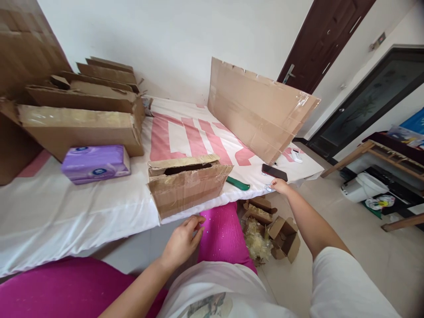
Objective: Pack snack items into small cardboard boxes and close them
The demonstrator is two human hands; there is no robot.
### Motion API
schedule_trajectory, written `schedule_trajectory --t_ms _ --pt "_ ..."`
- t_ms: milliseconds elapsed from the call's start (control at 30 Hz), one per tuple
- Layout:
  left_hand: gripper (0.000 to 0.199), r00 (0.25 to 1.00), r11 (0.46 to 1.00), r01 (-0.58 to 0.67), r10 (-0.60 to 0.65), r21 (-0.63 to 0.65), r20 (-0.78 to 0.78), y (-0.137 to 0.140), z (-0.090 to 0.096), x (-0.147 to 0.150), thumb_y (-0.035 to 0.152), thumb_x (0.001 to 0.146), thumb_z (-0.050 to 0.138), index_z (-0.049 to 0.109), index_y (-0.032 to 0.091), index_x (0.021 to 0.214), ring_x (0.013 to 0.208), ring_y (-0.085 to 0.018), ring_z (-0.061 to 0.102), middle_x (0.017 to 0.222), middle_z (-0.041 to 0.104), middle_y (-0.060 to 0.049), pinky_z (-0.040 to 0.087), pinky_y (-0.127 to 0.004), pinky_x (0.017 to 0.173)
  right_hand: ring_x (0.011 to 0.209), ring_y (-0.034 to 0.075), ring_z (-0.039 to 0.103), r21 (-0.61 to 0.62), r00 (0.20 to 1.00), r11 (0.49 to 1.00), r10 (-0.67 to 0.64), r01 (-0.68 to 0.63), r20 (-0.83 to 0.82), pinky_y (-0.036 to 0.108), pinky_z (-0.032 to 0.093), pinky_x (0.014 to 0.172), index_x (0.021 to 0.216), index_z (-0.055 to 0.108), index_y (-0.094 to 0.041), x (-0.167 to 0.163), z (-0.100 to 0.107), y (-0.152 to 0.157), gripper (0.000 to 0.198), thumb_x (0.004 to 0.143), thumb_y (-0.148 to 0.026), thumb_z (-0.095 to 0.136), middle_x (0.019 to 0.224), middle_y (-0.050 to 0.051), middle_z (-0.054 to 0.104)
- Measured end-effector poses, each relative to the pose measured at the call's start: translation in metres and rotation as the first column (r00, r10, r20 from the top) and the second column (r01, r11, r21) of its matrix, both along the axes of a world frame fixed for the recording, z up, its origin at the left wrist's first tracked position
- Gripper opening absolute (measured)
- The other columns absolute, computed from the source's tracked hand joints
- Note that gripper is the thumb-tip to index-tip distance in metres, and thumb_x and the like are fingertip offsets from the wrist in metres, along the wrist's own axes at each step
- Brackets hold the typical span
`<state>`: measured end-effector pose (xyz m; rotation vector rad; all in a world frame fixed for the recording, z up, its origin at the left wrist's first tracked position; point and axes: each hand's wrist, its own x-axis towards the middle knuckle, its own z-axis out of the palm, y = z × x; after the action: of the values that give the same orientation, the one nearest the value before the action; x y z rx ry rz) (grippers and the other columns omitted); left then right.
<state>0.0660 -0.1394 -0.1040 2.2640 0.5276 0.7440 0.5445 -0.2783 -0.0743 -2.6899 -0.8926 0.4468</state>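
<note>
A purple tissue pack [96,165] is lying left of a small cardboard box [190,190] on the tabletop [141,203]. My left fingers [193,222] are hanging half-curled, empty, near the box. My right fingers [277,183] are touching a small whitish piece [268,188] by the phone [274,172]; whether gripping, I cannot tell.

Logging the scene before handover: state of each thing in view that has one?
Front box: upright, top gaping
Tissue pack: lying flat
Phone: flat, screen dark
Green tool: lying flat, one end hidden
Cardboard panel: standing on edge
Floor box: open
Brown door: looks shut
Left hand: empty, loosely curled
Right hand: grip unclear
</note>
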Motion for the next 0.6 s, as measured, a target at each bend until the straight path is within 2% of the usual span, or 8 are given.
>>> schedule_trajectory --t_ms 133,267,367,467,600 --pt "0.016 1.0 1.0 0.002 -0.002 0.021 0.006 0.0 0.0 0.0 0.025 0.086 0.045 0.059 0.021 0.093 0.074 -0.017 0.068 0.088 0.07 -0.004 0.056 -0.029 0.07 0.102 0.021 0.061 0.019 0.999 0.999 -0.031 0.031 -0.029 0.041 0.053 0.086 0.119 0.058 -0.018 -0.004 0.005 0.004 0.033 0.092 -0.037 0.057 0.122 0.008 0.059" --pt "0.017 1.0 0.999 0.018 -0.018 0.027 -0.007 0.0 -0.001 0.0 0.024 0.087 0.045 0.06 0.021 0.095 0.076 -0.017 0.069 0.09 0.07 -0.004 0.056 -0.028 0.071 0.098 0.019 0.062 0.111 0.999 0.993 -0.048 0.051 -0.026 0.039 0.054 0.083 0.116 0.059 -0.017 -0.006 0.013 0.005 0.031 0.092 -0.036 0.057 0.117 0.007 0.061" --pt "0.019 1.0 0.999 0.025 -0.025 0.029 -0.014 0.0 -0.002 0.0 0.024 0.087 0.044 0.061 0.021 0.096 0.077 -0.018 0.069 0.093 0.07 -0.005 0.056 -0.029 0.072 0.077 0.014 0.063 0.196 0.998 0.979 -0.035 0.045 -0.055 0.029 0.054 0.068 0.107 0.062 -0.014 -0.008 0.02 0.005 0.026 0.087 -0.03 0.063 0.094 0.004 0.066" --pt "0.02 0.999 0.999 0.037 -0.036 0.029 -0.017 0.0 -0.001 0.0 0.023 0.087 0.044 0.061 0.021 0.097 0.079 -0.018 0.069 0.094 0.071 -0.006 0.056 -0.029 0.073 0.057 0.01 0.058 0.242 0.993 0.97 0.018 0.01 -0.115 0.022 0.047 0.055 0.092 0.066 -0.015 -0.013 0.024 0.004 0.023 0.072 -0.023 0.072 0.068 -0.001 0.064" --pt "0.021 0.998 0.999 0.043 -0.042 0.029 -0.044 -0.001 -0.002 0.0 0.023 0.087 0.044 0.061 0.021 0.099 0.08 -0.018 0.07 0.095 0.071 -0.006 0.056 -0.029 0.074 0.05 0.009 0.052 0.265 0.987 0.964 0.076 -0.036 -0.143 0.021 0.042 0.051 0.073 0.066 -0.017 -0.022 0.023 0.007 0.019 0.057 -0.018 0.076 0.054 -0.005 0.059"
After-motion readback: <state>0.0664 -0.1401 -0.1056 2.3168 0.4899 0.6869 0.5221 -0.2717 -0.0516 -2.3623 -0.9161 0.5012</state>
